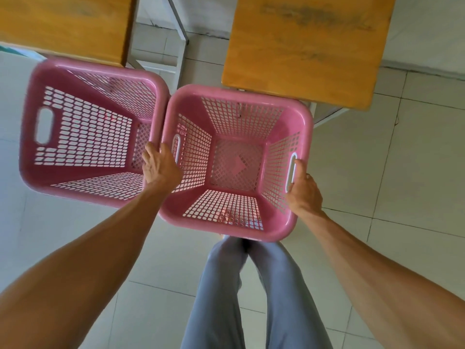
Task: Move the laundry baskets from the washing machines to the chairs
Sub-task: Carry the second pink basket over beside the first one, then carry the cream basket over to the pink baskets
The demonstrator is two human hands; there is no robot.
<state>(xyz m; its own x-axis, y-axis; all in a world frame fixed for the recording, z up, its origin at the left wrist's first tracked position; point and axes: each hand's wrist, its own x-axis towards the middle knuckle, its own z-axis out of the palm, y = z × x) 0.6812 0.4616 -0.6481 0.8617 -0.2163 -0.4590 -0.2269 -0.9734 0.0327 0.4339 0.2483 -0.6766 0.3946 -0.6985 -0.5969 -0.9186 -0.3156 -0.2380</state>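
Note:
I carry two empty pink lattice laundry baskets side by side above the tiled floor. My left hand [161, 165] grips the touching rims of the left basket [27, 117] and the right basket [297, 222]. My right hand [303, 190] holds the right basket at its right handle slot. The left basket tilts to the left. Two wooden chair seats lie ahead: one at the upper left [65, 23], partly behind the left basket, and one at the upper right [307, 46], just beyond the right basket.
Grey metal chair legs [180, 26] stand between the two seats. My legs in grey trousers [251, 293] are below the baskets. Pale floor tiles [402, 159] spread to the right and left.

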